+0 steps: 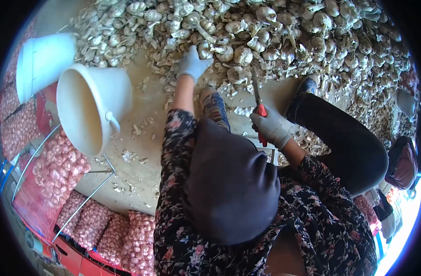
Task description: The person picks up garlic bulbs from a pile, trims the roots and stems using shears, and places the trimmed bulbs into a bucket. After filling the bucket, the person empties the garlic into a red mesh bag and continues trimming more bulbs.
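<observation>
My left hand (pixel 194 64), in a pale glove, reaches to the near edge of a large heap of dried garlic (pixel 284 34). Its thumb and fingers are around a garlic bulb (pixel 204 50) there. My right hand (pixel 271 128), also gloved, is closed round a red-handled cutting tool (pixel 262 110). The tool's long narrow metal blade (pixel 256 87) points away toward the heap, its tip close to the loose bulbs. Most of the handle is hidden in the palm.
A white bucket (pixel 120 87) lies tilted at left, its open mouth facing left, near another pale bucket (pixel 49 60). Net sacks of garlic (pixel 139 239) stand at lower left by a metal frame (pixel 88 198). Dry skins litter the floor. A dark head covering (pixel 231 184) fills the lower middle.
</observation>
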